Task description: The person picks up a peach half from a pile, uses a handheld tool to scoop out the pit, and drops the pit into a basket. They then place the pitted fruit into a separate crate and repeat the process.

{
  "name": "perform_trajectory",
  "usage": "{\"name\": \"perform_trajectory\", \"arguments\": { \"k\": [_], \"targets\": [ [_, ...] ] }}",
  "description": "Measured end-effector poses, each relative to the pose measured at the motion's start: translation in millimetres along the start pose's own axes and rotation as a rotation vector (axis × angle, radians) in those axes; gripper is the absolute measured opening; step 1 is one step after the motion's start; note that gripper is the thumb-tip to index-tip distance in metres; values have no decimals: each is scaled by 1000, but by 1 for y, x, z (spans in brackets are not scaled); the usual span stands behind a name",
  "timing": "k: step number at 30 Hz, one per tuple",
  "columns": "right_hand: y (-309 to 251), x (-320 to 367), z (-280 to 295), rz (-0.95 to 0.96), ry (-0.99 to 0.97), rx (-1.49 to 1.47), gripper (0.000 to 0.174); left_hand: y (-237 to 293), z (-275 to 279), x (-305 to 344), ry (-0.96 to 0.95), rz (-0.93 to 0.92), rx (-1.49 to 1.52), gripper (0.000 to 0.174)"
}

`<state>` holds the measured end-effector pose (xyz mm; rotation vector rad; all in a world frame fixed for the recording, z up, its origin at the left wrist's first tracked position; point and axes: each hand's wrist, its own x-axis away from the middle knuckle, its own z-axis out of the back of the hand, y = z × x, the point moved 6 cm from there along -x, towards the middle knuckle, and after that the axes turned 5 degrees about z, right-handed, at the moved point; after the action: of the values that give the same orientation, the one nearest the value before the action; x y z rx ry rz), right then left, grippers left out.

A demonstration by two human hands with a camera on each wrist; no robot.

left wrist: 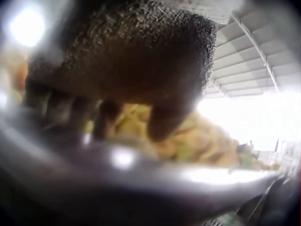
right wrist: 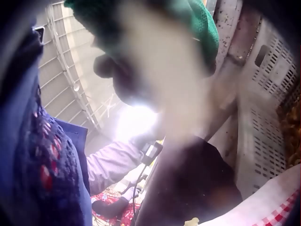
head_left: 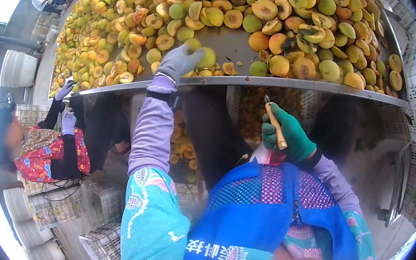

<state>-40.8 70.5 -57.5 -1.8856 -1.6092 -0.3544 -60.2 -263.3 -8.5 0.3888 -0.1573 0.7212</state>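
My left hand (head_left: 181, 63), in a grey glove, reaches over the metal table's near edge (head_left: 212, 80). Its fingers are spread at a yellow-green fruit (head_left: 207, 57); whether they touch it is unclear. Dark and blurred in the left wrist view, the same hand (left wrist: 122, 61) points its fingers down before the fruit pile (left wrist: 202, 146). Lower, near my lap, my right hand (head_left: 292, 134) in a green glove grips a tool by its wooden handle (head_left: 275, 126), its small metal end pointing up. The right wrist view shows the green glove (right wrist: 202, 37) round the blurred pale handle (right wrist: 164, 70).
Halved and whole fruits (head_left: 116, 31) are heaped across the table, with bare metal (head_left: 228, 43) showing between piles. Below its edge is a crate of fruit pieces (head_left: 262, 104). A person in red floral clothing (head_left: 50, 150) sits at the left, near stacked white crates (head_left: 49, 203).
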Motion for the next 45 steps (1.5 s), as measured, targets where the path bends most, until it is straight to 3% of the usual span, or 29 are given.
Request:
{"name": "perform_trajectory", "arguments": {
  "k": [3, 5, 7, 9, 11, 13, 14, 15, 17, 20, 22, 24, 27, 31, 34, 36, 40, 43, 45],
  "targets": [
    [-3, 1, 6, 24, 21, 44, 35, 27, 62, 1, 193, 118, 63, 65],
    [-6, 9, 9, 71, 2, 104, 35, -3, 66, -57, 410, 158, -28, 55],
    [-13, 18, 4, 173, 37, 263, 33, -9, 39, -96, 324, 133, -181, 48],
    [-28, 29, -8, 287, 51, 418, 31, -1, 49, -93, 362, 51, -132, 52],
    [-45, 37, -24, 392, 39, 582, 28, -8, 49, -79, 391, 18, -80, 44],
    [-59, 30, -34, 535, 87, 677, 21, -25, 39, -55, 317, 45, 694, 31],
    [-65, 22, -42, 587, 82, 728, 22, -9, 37, -20, 121, 79, 1034, 25],
    [-69, 15, -51, 635, 80, 784, 22, 2, 33, 5, 88, 14, 1169, 26],
    [-80, -11, -69, 969, 12, 991, 27, 27, 20, 43, 8, -124, 1446, 28],
    [-86, -17, -96, 1196, 104, 1349, 30, 78, 5, 89, -54, -341, 1419, 29],
    [-79, -15, -91, 1192, 93, 1401, 32, 101, 10, 107, 394, -753, 750, 28],
    [-73, -8, -85, 1224, 112, 1440, 34, 127, 9, 136, 583, -891, 393, 27],
    [-77, -4, -70, 1218, 123, 1470, 35, 126, -14, 130, 415, -747, 590, 42],
    [-80, 10, -69, 1200, 105, 1574, 36, 139, -19, 137, 506, -750, 404, 46],
    [-86, 17, -72, 1123, 62, 1609, 36, 145, -10, 148, 583, -762, 475, 45],
    [-88, 21, -73, 1118, 31, 1596, 36, 147, -10, 144, 411, -627, 1001, 23],
    [-70, 15, -71, 1133, -17, 1279, 38, 136, -39, 123, 61, -367, 1604, 31],
    [-48, -1, -56, 1069, 68, 1100, 38, 130, -50, 121, 163, -342, 1460, 41],
    [-38, -4, -53, 1041, 101, 1034, 38, 133, -49, 131, 140, -335, 1484, 32]
  ]
}}
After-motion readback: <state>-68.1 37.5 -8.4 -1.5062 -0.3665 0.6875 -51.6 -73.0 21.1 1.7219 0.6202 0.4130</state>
